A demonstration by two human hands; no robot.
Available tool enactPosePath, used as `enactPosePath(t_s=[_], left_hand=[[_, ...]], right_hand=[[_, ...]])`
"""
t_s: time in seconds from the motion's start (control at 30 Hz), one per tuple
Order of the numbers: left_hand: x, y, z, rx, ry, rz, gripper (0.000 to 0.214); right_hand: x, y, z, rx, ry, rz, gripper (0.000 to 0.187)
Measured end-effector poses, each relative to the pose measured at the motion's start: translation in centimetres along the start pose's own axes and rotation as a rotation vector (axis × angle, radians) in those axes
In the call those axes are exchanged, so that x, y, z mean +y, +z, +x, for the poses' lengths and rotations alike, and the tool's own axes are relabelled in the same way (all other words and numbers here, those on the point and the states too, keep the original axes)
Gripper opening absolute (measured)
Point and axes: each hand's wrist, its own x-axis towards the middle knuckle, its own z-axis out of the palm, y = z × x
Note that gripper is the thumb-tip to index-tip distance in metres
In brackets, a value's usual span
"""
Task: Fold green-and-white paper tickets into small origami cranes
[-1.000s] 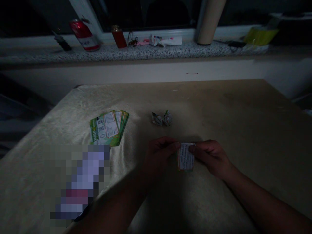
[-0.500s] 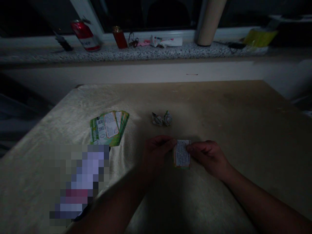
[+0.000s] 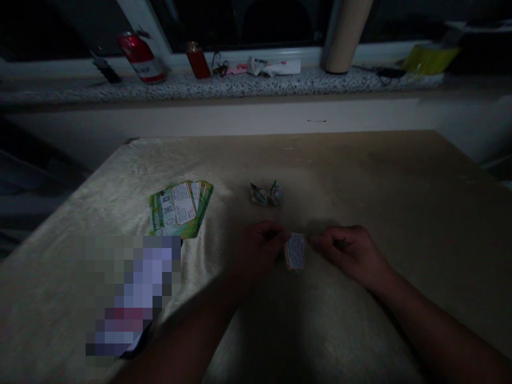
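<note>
Pinched at its upper left edge, a small printed packet (image 3: 295, 252) with dense text and an orange-green border is in my left hand (image 3: 262, 242). My right hand (image 3: 344, 248) is closed just right of the packet, with a narrow gap between its fingertips and the packet's edge. Whether anything is between those fingertips is too dark to tell. Beyond my hands lie two small crumpled wrappers (image 3: 266, 193), side by side on the table. Several flat green printed packets (image 3: 182, 209) are fanned out to the left.
A blurred-out object with a dark edge (image 3: 138, 298) lies left of my left forearm. The cloth-covered table (image 3: 400, 181) meets a wall below a speckled windowsill (image 3: 240, 88). On the sill stand a red can (image 3: 142, 58), a red bottle (image 3: 198, 61) and a tan cylinder (image 3: 347, 37).
My right hand has come off the packet's right edge and is slightly apart from it. The packet looks narrower now. My left hand keeps its pinch.
</note>
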Motion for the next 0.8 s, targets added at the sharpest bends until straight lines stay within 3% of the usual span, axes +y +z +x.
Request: enactPosePath(t_s=[0.07,0.17,0.23,0.53,0.8], left_hand=[[-0.1,0.0,0.2,-0.004,0.071,0.161,0.017],[-0.1,0.1,0.6,-0.027,0.124,0.370,0.018],[0.1,0.1,0.9,-0.047,0.112,0.500,0.020],[0.3,0.3,1.1,-0.055,0.169,0.806,0.017],[0.3,0.3,1.1,-0.067,0.207,0.845,0.016]], right_hand=[[0.3,-0.2,0.3,0.087,-0.095,-0.094,0.035],[0.9,0.1,0.9,0.068,-0.300,-0.208,0.012],[1.5,0.5,1.1,0.040,-0.343,-0.300,0.007],[1.9,1.4,0.8,0.012,-0.311,-0.465,0.005],[1.3,0.9,0.3,-0.036,-0.274,-0.537,0.008]])
